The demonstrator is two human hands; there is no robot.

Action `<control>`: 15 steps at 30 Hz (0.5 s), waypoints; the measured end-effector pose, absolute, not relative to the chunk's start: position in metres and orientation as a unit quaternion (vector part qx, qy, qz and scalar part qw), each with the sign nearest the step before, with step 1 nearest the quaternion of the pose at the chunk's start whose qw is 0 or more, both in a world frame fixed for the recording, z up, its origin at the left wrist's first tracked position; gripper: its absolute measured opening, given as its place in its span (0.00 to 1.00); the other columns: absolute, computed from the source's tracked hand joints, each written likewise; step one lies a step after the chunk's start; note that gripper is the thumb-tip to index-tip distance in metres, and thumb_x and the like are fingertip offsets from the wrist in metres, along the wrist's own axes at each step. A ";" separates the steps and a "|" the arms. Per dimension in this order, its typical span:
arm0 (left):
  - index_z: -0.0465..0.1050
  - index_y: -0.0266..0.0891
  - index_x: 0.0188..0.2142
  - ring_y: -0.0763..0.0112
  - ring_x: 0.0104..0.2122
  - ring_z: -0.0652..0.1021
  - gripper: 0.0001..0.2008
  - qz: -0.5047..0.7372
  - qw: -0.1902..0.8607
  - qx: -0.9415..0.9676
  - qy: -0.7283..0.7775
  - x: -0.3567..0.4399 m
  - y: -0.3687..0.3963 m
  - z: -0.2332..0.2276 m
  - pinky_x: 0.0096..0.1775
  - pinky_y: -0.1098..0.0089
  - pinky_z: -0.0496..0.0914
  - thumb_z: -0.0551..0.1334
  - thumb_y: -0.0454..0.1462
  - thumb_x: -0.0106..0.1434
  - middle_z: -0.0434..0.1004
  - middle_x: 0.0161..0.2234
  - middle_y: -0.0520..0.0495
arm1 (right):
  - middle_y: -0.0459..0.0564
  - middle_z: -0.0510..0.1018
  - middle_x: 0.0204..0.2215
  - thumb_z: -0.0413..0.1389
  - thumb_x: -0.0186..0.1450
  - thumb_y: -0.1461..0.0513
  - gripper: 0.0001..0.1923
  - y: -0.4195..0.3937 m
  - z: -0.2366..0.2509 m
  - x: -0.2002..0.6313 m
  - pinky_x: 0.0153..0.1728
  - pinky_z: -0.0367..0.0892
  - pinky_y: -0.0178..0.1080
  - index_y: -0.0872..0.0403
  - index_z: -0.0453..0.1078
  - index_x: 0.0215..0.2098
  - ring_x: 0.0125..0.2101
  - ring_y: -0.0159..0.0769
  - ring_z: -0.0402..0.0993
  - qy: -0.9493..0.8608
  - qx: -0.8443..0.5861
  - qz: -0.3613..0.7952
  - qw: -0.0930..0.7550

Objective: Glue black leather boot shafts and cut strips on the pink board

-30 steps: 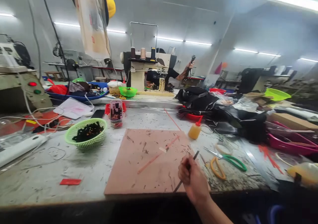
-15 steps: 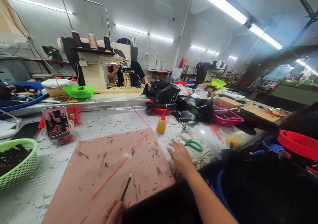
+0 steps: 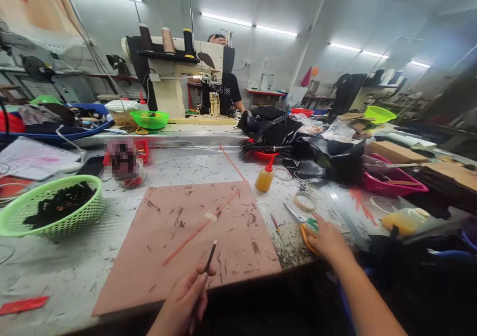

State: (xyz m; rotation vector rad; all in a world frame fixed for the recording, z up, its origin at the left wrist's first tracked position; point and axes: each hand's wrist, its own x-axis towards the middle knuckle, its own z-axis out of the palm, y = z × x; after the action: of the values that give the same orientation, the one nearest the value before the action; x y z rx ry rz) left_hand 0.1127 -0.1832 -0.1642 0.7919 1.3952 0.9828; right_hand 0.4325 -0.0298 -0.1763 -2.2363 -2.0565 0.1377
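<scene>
My left hand (image 3: 190,294) is closed on a thin black strip (image 3: 211,256) with a pale tip, held over the front of the pinkish-brown board (image 3: 149,226). On that board lies a long reddish strip (image 3: 186,241), crossed by a small cream piece (image 3: 210,216). My right hand (image 3: 330,239) is at the handles of green-handled scissors (image 3: 300,215), fingers bent over the green loops and partly hiding them. The blades lie on the table, pointing left. An orange-handled tool (image 3: 307,239) sits just under the fingers. A small pencil-like stick (image 3: 275,223) lies left of the scissors.
A tape roll (image 3: 305,201) and a glue bottle (image 3: 264,178) stand beyond the scissors. Black pieces (image 3: 276,125) are heaped behind. At left are a green basket (image 3: 87,211) and a red piece (image 3: 24,305). A co-worker (image 3: 229,90) sits behind the sewing machine (image 3: 167,87).
My right hand has moved right, from beside the scissors' blades onto their handles, uncovering the pencil-like stick. The left hand still holds the black strip. The view has turned left.
</scene>
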 end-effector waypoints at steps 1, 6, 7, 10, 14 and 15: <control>0.65 0.36 0.37 0.82 0.08 0.49 0.31 0.414 0.593 0.344 0.599 0.112 -0.183 -0.166 0.13 0.78 0.44 0.54 0.62 0.50 0.55 0.09 0.62 | 0.63 0.73 0.39 0.52 0.55 0.67 0.32 -0.033 -0.174 0.431 0.43 0.61 0.46 0.63 0.56 0.58 0.41 0.51 0.70 -0.671 -0.737 0.059 0.060; 0.66 0.36 0.35 0.80 0.09 0.48 0.33 0.390 0.590 0.379 0.597 0.111 -0.184 -0.172 0.14 0.75 0.42 0.52 0.64 0.47 0.50 0.08 0.63 | 0.54 0.73 0.40 0.52 0.52 0.65 0.32 -0.059 -0.157 0.383 0.41 0.64 0.42 0.55 0.59 0.56 0.40 0.42 0.70 -0.687 -0.634 0.269 0.232; 0.66 0.36 0.35 0.80 0.10 0.49 0.33 0.389 0.588 0.389 0.593 0.111 -0.184 -0.170 0.15 0.75 0.43 0.52 0.64 0.48 0.50 0.08 0.63 | 0.52 0.73 0.39 0.52 0.52 0.64 0.32 -0.065 -0.154 0.367 0.40 0.65 0.41 0.54 0.59 0.56 0.38 0.40 0.71 -0.696 -0.585 0.322 0.266; 0.67 0.36 0.33 0.79 0.12 0.52 0.33 0.372 0.593 0.408 0.586 0.111 -0.188 -0.159 0.17 0.75 0.46 0.53 0.64 0.47 0.49 0.10 0.63 | 0.46 0.72 0.30 0.53 0.54 0.61 0.30 -0.082 -0.145 0.320 0.30 0.66 0.37 0.52 0.58 0.56 0.26 0.31 0.67 -0.673 -0.456 0.493 0.310; 0.66 0.37 0.32 0.79 0.13 0.53 0.34 0.349 0.617 0.405 0.578 0.108 -0.196 -0.150 0.17 0.75 0.46 0.54 0.65 0.45 0.49 0.13 0.62 | 0.43 0.70 0.27 0.54 0.55 0.63 0.30 -0.100 -0.141 0.280 0.29 0.65 0.35 0.51 0.57 0.56 0.25 0.28 0.64 -0.673 -0.363 0.587 0.267; 0.66 0.37 0.32 0.79 0.13 0.53 0.32 0.352 0.619 0.405 0.574 0.106 -0.198 -0.152 0.17 0.75 0.46 0.54 0.64 0.47 0.49 0.13 0.62 | 0.43 0.70 0.28 0.54 0.55 0.64 0.31 -0.102 -0.142 0.276 0.31 0.65 0.35 0.50 0.56 0.57 0.25 0.28 0.65 -0.683 -0.349 0.588 0.257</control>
State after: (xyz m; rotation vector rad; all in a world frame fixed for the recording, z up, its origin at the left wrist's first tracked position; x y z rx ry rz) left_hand 0.1063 -0.1982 -0.1519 0.9314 1.3199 0.8091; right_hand 0.2761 -0.1022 -0.1417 -0.9481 -1.8522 1.5965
